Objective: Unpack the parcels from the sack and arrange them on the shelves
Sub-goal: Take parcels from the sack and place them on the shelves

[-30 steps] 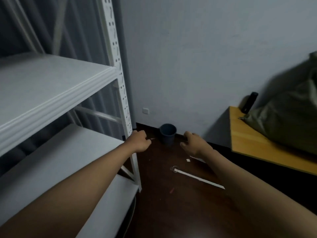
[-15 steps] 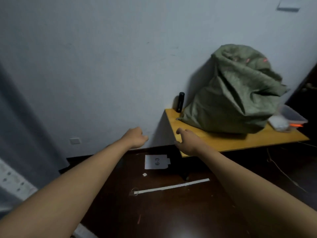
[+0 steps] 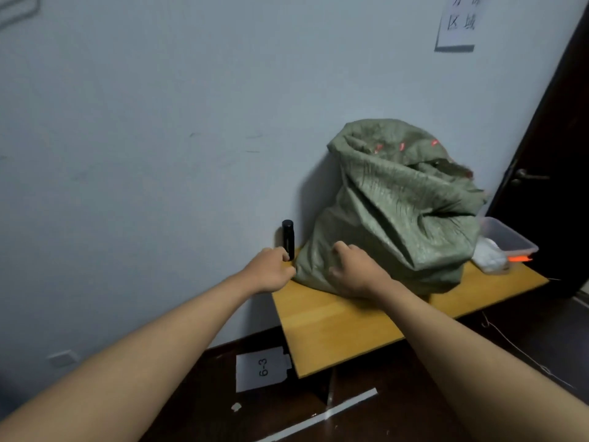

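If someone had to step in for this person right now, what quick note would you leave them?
Left hand: fingers loosely curled at the near left corner of the green sack, holding nothing that I can see.
Right hand: lying on the sack's lower front, fingers bent; a real grip cannot be confirmed.
The sack stands bunched shut on the wooden table against the wall.
Done: nothing unpacked; no parcels are visible.
Left: open the sack, take the parcels out and arrange them on the shelves, which are out of view.
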